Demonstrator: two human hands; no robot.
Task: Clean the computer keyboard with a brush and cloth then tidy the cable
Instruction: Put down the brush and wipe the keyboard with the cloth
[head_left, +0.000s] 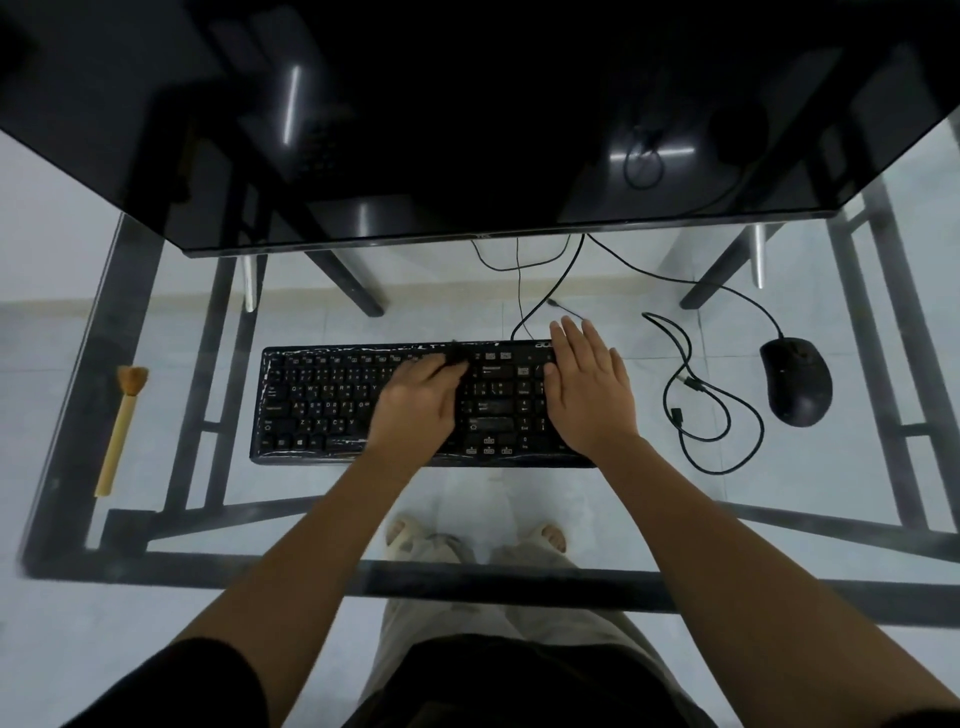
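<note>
Wiping the keyboard (332, 400) on a glass desk (519, 519).
Left hand (415, 410) pinches a dark cloth (457, 361) against the keys; right hand (589, 392) lies flat, fingers spread, on the keyboard's right end.

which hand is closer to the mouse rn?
Right. The right hand lies flat on the keyboard's numpad end, with a loose cable between it and the mouse. The left hand is mid-keyboard, farther away.

Black keyboard (363, 400) flat mid-desk, tan brush (122, 426) far left, cable (711, 410) looped right
</note>
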